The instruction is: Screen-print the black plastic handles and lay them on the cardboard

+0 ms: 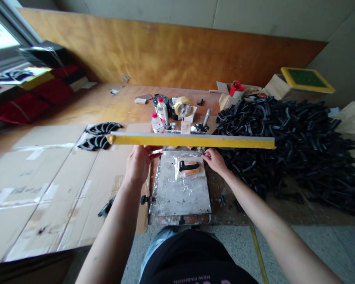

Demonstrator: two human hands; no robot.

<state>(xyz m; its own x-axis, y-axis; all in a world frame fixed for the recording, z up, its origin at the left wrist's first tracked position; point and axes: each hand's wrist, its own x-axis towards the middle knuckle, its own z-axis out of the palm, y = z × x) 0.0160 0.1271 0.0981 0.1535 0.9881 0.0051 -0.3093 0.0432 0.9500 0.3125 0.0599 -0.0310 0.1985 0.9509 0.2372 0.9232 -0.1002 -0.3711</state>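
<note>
A metal plate [180, 193] lies in front of me with a black handle-shaped part [188, 166] on a taped patch near its far end. Above it a long yellow-edged frame [192, 140] is raised flat across the bench. My left hand [139, 163] reaches under the frame at the plate's far left corner, fingers curled on the frame's underside. My right hand [214, 159] is at the plate's far right corner, fingers pinched near the frame's mount; what they hold is hidden.
A big heap of black plastic parts [292, 146] fills the right side. Several finished parts [102, 134] lie in rows on cardboard [47, 185] at left. Bottles [161, 112], a tape roll [182, 106] and boxes [239, 94] stand behind.
</note>
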